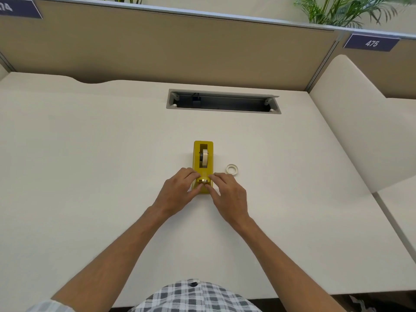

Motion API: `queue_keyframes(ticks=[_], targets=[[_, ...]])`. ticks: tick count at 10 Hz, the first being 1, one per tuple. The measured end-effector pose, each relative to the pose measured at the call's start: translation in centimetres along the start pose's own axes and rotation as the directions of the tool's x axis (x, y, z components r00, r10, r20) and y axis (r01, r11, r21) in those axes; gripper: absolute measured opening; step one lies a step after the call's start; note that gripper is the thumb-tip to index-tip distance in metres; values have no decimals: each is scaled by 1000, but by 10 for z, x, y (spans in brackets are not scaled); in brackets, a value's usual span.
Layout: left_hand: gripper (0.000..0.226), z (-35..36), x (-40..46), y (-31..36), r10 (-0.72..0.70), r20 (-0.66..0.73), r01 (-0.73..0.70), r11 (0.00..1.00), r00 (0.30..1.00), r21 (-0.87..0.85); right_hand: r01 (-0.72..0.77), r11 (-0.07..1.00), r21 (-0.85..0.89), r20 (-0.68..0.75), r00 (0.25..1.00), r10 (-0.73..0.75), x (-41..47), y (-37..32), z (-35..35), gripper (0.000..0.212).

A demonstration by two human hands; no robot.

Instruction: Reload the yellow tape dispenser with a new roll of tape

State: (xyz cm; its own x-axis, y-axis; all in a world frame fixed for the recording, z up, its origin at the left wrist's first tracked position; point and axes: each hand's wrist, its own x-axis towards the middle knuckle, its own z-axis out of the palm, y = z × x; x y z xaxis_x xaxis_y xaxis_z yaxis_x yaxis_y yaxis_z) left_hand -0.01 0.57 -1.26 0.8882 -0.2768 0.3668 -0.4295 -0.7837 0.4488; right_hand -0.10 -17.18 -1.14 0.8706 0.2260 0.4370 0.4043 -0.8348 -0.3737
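Both hands, my left hand (180,188) and right hand (227,191), pinch the near end of the yellow tape dispenser (203,164) on the table (90,165), seemingly at its cutter. It holds a tape roll (204,156); a smaller white ring of tape (232,169) lies just right.

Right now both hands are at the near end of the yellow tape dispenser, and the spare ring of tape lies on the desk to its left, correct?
Not quite: the head view shows the spare ring of tape on the desk to the right of the yellow tape dispenser. The left hand and right hand are indeed at its near end.
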Motion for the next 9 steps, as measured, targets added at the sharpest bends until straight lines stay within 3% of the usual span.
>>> queue_keyframes(ticks=[2, 5, 7, 9], targets=[[27, -2, 1, 5, -69, 1, 69, 995, 998, -77, -135, 988, 80, 112, 986, 125, 9, -4, -7, 24], [26, -7, 0, 10, -114, 3, 113, 979, 993, -168, -160, 986, 48, 201, 968, 148, 15, -9, -13, 25], [35, -10, -2, 13, -144, 18, 145, 980, 989, -133, -196, 978, 65, 235, 956, 176, 17, -10, -19, 38], [47, -39, 20, 15, -63, -96, 63, 998, 993, -1, -186, 981, 47, 130, 975, 179, 41, 5, -51, 49]])
